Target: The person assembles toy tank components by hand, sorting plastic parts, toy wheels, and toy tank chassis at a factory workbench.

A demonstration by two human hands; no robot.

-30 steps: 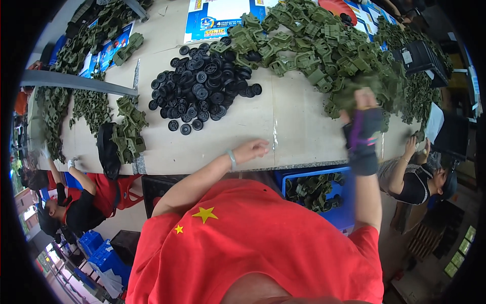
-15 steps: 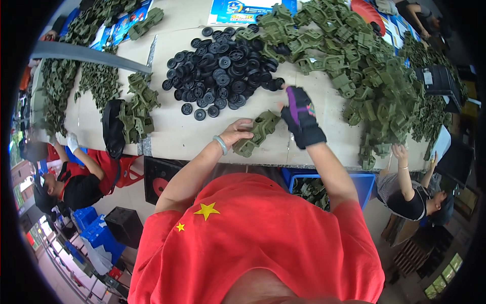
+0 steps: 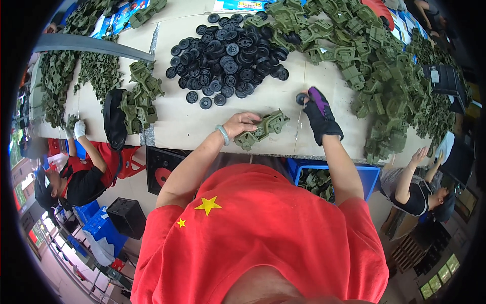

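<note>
My left hand (image 3: 241, 125), bare with a pale bangle at the wrist, grips one end of an olive-green plastic toy vehicle body (image 3: 263, 130) just above the table's near edge. To its right, my right hand (image 3: 319, 110) wears a black and purple fingerless glove. Its fingertips pinch a small black toy wheel (image 3: 300, 99), held apart from the vehicle body. Beyond both hands lies a heap of black wheels (image 3: 230, 58), with a few loose ones along its near side.
A large pile of green vehicle bodies (image 3: 377, 81) covers the table's right side; smaller piles (image 3: 140, 96) lie left, beside a black bag (image 3: 114, 119). Below the edge stands a blue bin (image 3: 362, 177) holding green parts. A grey bar (image 3: 91, 44) crosses at left. Co-workers sit on both sides.
My right hand has come away from the wheel heap, moving right and nearer, with a wheel in its fingers. The vehicle body has turned slightly in my left hand.
</note>
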